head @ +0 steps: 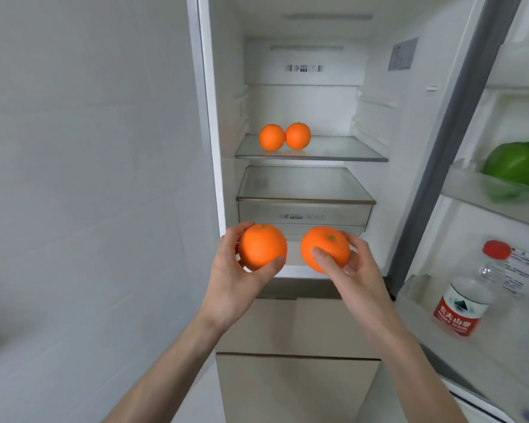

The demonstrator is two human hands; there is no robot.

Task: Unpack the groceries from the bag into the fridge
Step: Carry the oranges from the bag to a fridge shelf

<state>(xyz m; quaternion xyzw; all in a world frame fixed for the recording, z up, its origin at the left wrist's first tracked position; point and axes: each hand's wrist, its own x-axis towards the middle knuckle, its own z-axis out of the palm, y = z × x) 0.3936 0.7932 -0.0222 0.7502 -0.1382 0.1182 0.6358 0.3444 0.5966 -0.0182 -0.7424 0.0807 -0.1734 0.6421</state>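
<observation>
A: In front of the open white fridge (379, 96), what have my hands got?

B: On my feed, the left hand (235, 279) grips a round orange fruit (261, 247), thumb curled round its near side. The right hand (353, 270) grips a second round orange fruit (326, 247), thumb pressed on its front. Both are held side by side, apart, near the fridge's lower edge.

A: And inside?

B: Far in, on the clear glass shelf (348, 151), I see two more oranges (284, 136) touching each other towards the left. Below it sits a closed clear plastic drawer (304, 209).

A: The door?

B: At right, the door bin holds a green rounded vegetable (516, 163); lower down stands a clear water bottle with a red cap and red label (468, 297).
</observation>
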